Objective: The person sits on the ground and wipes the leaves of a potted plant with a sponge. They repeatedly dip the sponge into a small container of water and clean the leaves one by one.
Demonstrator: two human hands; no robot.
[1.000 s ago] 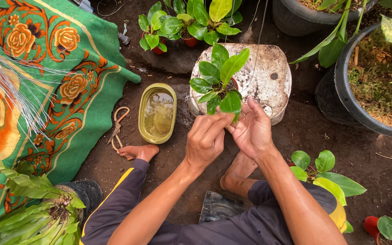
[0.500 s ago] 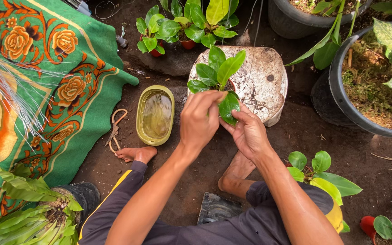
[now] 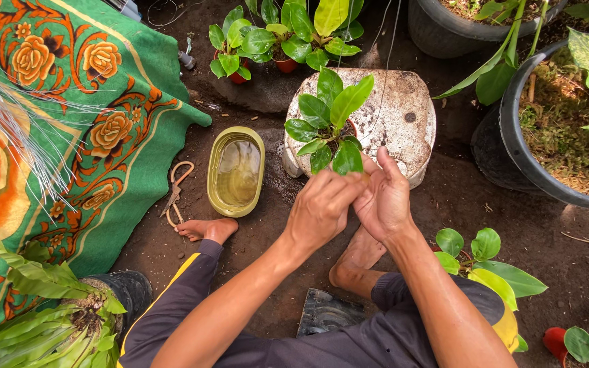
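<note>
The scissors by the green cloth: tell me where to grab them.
Take the scissors by the looped handles at their near end, coming from the bare soil side on the right; the blades point away toward the green cloth, whose edge lies along their left.

Dirt ground [image 3: 472, 204] — sunlit, green cloth [image 3: 131, 170] left

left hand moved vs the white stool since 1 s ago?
Yes. The left hand has closed rightward against the right hand, near the front edge of the white stool, below the small plant.
</note>
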